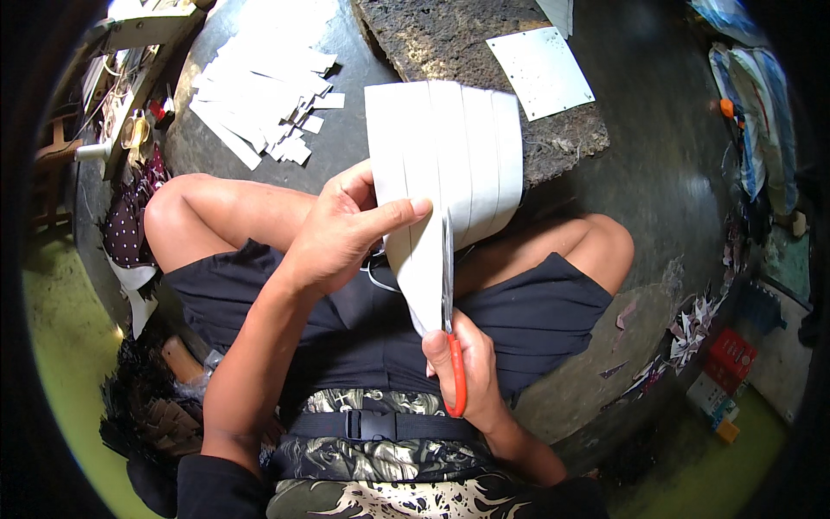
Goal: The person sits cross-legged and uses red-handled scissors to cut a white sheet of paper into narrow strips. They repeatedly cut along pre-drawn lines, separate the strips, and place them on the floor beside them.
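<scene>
My left hand (346,221) grips a white sheet (484,164) at its left side, thumb on top and fingers behind. Several dark lengthwise lines divide the sheet into strips. A pair of scissors with red handles (456,381) is in my right hand (477,368), below the sheet. Their blades (448,268) point away from me and lie along one of the lines, in the sheet's near part. Left of the blades, the near end of the sheet tapers and bends down toward my right hand. Whether the sheet is paper or thin card I cannot tell.
Beyond my left knee, many cut white strips (259,95) lie heaped on the dark floor (657,130). A rough dark board (432,43) carries a white square piece with small holes (543,73). Paper scraps (692,329) and a red box (729,356) lie at the right.
</scene>
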`<state>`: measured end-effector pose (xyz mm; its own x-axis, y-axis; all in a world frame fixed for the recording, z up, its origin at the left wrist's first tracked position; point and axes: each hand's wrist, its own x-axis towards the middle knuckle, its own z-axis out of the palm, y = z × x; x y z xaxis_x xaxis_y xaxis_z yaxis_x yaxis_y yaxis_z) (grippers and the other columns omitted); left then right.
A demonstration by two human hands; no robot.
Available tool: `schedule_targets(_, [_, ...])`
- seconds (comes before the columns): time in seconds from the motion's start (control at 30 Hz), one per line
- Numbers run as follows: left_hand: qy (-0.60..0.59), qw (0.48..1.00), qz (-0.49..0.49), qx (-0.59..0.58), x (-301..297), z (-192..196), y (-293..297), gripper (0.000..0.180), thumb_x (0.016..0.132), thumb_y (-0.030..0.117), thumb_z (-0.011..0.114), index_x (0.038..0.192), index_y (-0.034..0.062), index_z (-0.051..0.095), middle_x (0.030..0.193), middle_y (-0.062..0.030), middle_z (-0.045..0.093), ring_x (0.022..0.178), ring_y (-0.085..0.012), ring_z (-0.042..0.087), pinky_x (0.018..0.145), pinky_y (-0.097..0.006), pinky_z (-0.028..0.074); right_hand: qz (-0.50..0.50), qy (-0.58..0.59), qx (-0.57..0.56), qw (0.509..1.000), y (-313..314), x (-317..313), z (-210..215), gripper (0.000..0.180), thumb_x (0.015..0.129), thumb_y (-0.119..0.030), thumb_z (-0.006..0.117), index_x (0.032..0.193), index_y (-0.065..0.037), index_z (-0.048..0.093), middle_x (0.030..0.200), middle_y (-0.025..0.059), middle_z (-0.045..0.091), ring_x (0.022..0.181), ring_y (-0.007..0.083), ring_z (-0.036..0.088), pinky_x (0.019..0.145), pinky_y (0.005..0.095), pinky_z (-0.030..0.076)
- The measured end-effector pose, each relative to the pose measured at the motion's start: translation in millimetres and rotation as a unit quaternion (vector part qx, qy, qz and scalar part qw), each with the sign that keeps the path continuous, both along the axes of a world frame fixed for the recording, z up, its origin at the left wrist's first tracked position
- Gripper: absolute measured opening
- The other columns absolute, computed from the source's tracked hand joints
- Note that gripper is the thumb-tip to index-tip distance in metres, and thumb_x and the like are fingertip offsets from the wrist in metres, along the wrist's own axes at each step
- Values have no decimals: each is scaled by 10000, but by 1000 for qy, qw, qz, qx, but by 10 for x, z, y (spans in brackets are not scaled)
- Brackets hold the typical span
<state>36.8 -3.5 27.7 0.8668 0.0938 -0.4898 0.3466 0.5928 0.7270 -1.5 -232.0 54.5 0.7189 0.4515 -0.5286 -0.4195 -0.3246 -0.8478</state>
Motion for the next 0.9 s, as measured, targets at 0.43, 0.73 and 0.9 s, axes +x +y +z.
schedule_targets(0.43, [-31,999,-16,19,-17,90,-7,398,948,47,798,1311,-11,646,1182,-58,725,1085,-138,689,960,-325,569,5,-11,0,1000,153,188,24,522,1047,-504,688,997,12,629,721,97,584,650,159,514,631,346,478])
schedule_targets(0.73, [-17,999,-31,27,11,126,11,427,942,46,798,1330,-10,630,1191,-69,720,1088,-149,692,953,-331,574,-18,0,-8,1000,155,174,51,504,1023,-492,733,980,9,684,675,82,600,636,117,524,618,329,497])
schedule_targets(0.9, [-16,999,-32,-12,29,215,55,370,952,43,794,1292,-15,658,1163,-46,732,1069,-129,693,961,-317,565,-21,-27,-10,999,170,181,75,502,1012,-488,751,922,0,677,632,61,569,609,96,496,587,315,479])
